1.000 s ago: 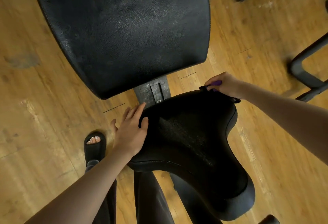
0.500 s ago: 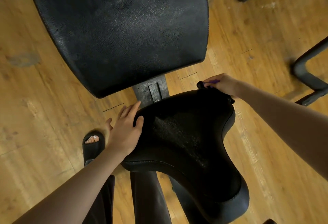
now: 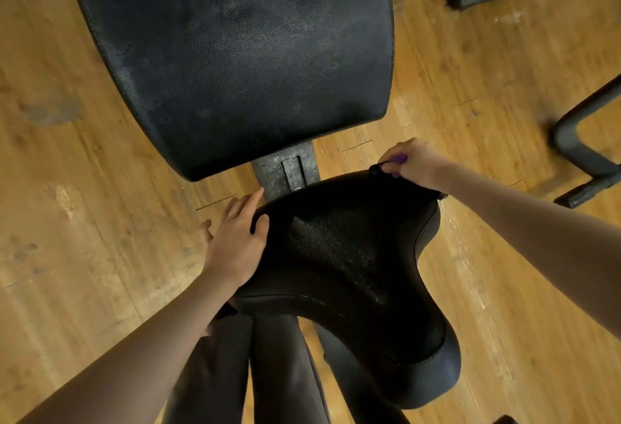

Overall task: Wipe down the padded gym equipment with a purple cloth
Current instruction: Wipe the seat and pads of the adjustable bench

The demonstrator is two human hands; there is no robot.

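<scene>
Legs in dark trousers [image 3: 285, 373] stand nearest, under the black padded seat [image 3: 353, 272]. On the seat's left edge the left hand [image 3: 235, 242] lies flat, fingers straight, thumb on the top surface, grasping nothing. At the seat's far right corner the right hand [image 3: 415, 163] is curled round the purple cloth [image 3: 398, 158], only a scrap of which shows between the fingers. Past a grey metal bracket [image 3: 285, 170] comes the large black back pad [image 3: 242, 54], over a wooden floor [image 3: 67, 188].

Seat pad [image 3: 349, 255] sits just before back pad [image 3: 235, 54], bracket [image 3: 285, 170] between.
</scene>
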